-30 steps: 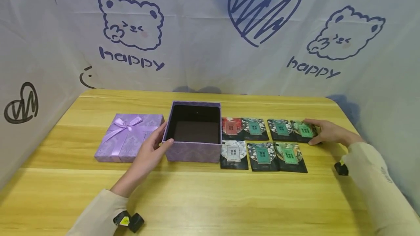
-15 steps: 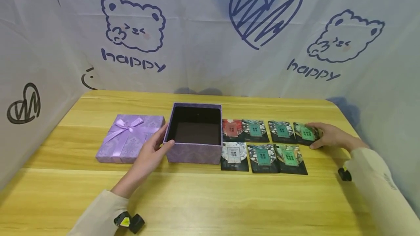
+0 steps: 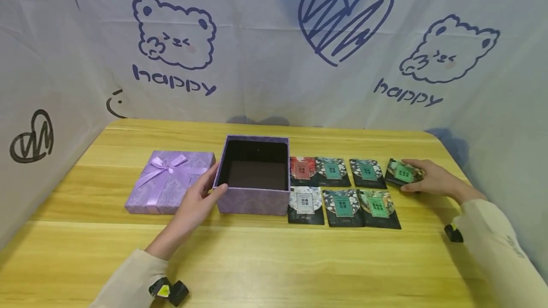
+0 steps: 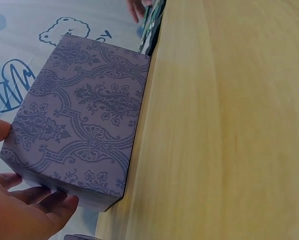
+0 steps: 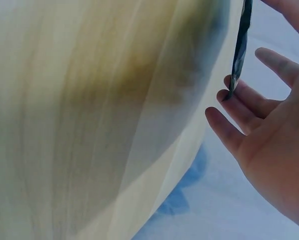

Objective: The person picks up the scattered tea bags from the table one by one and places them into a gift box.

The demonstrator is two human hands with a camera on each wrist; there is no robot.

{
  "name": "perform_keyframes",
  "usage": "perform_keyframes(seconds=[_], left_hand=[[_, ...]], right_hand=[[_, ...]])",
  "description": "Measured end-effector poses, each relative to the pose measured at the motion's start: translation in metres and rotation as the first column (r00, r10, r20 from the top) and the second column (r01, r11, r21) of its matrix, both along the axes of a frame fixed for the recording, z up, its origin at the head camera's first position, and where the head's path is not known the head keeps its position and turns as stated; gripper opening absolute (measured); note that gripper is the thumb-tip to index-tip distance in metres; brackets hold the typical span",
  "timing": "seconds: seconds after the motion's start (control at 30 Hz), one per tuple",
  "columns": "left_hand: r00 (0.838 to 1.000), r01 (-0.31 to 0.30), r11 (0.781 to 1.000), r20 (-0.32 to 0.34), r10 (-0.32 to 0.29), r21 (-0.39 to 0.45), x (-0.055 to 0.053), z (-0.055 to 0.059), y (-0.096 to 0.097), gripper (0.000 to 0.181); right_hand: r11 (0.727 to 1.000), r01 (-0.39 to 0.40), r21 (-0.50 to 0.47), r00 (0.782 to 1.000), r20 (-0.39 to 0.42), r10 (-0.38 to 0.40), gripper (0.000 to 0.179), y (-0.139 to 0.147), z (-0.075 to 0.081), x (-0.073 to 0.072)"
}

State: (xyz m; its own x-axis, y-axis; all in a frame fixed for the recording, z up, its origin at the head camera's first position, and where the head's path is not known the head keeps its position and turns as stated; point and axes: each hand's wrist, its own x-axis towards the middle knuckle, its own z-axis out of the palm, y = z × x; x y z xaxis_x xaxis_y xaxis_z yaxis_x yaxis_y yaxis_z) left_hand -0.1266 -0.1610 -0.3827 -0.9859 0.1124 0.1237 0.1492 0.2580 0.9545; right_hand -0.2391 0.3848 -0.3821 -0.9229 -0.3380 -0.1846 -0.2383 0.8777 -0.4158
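An open purple gift box with a dark interior stands mid-table. My left hand holds its front left corner, thumb at the rim and fingers against the left wall; the left wrist view shows the patterned front wall and the bent fingers. At the right, my right hand grips a green-labelled tea sachet by its right edge, tilted and raised off the table. In the right wrist view that sachet appears edge-on by the fingertips.
Left of the box lies its purple lid with a ribbon bow. Several flat sachets lie in two rows right of the box, among them a red one, a white one and another green one. A white curtain hangs behind.
My right hand has drawn the green sachet slightly right, away from its neighbour, and lifted and tilted it. The left hand and the box have stayed in place.
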Motion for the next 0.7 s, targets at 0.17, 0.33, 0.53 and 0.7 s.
perform_keyframes(seconds=[0.17, 0.33, 0.53, 0.7], left_hand=[[1.0, -0.002, 1.0, 0.0, 0.002, -0.007, 0.0, 0.0, 0.0, 0.061], [1.0, -0.002, 1.0, 0.002, 0.002, -0.007, 0.0, -0.001, -0.001, 0.062], [1.0, -0.009, 1.0, 0.006, 0.009, -0.011, 0.0, -0.002, -0.001, 0.061], [1.0, -0.011, 1.0, 0.013, 0.011, -0.01, 0.0, -0.001, 0.001, 0.062]], right_hand=[[1.0, -0.009, -0.01, 0.999, -0.051, 0.008, 0.088, -0.006, 0.006, 0.007], [1.0, -0.021, -0.016, 0.996, -0.086, 0.02, 0.08, -0.014, 0.011, 0.016], [0.999, -0.028, -0.018, 0.991, -0.132, 0.025, 0.078, -0.029, 0.019, 0.027], [0.999, -0.041, -0.023, 0.984, -0.174, 0.037, 0.076, -0.042, 0.025, 0.034]])
